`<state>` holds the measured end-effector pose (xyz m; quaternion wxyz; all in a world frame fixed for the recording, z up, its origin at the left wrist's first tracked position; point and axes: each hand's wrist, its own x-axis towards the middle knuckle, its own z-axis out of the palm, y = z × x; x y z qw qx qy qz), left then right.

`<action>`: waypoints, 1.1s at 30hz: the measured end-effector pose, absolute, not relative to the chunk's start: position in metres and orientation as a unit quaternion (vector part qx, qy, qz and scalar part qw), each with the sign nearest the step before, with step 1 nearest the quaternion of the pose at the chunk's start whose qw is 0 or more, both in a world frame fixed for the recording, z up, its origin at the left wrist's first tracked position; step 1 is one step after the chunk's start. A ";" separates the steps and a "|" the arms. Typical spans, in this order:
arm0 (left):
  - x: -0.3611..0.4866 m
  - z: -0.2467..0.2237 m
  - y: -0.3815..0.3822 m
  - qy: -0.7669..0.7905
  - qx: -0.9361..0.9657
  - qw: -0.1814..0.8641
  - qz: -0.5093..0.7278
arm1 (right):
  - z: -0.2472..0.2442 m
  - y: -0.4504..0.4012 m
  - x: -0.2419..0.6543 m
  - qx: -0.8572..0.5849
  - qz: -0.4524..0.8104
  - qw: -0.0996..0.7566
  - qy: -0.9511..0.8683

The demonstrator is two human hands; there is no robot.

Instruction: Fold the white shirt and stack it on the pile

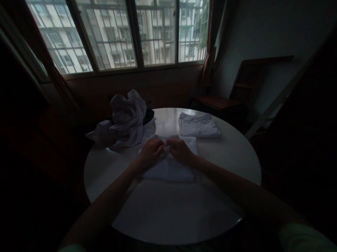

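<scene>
A white shirt [173,169], folded into a rough rectangle, lies flat on the round white table [171,210] in front of me. Both hands rest close together at its far edge. My left hand [151,152] has its fingers pinched on the cloth near the collar area. Just beside it, my right hand [179,150] pinches the same shirt with bent fingers. The fingertips of the two hands nearly meet, and dim light hides fine detail there.
A crumpled heap of pale clothes [128,120] with something dark behind sits at the table's back left. A neatly folded white shirt [200,126] lies at the back right. Beyond the table stand a wooden chair [237,88] and a barred window [134,29] with curtains.
</scene>
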<state>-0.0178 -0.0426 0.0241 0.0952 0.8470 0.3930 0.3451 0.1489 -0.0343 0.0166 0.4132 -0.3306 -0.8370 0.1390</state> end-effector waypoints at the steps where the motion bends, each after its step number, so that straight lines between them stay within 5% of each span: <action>1: -0.019 0.024 -0.041 0.397 0.843 0.127 0.339 | 0.019 -0.033 0.150 -0.354 0.121 0.425 -0.824; 10: -0.027 0.024 -0.034 0.419 0.730 0.372 0.390 | 0.033 -0.049 0.146 -0.343 -0.070 0.493 -0.797; 17: -0.026 0.015 -0.031 0.397 0.667 0.480 0.409 | 0.024 -0.061 0.131 -0.445 0.029 0.330 -0.832; 33: -0.024 0.013 -0.032 0.410 0.726 0.401 0.380 | 0.022 -0.054 0.131 -0.556 0.007 0.217 -0.802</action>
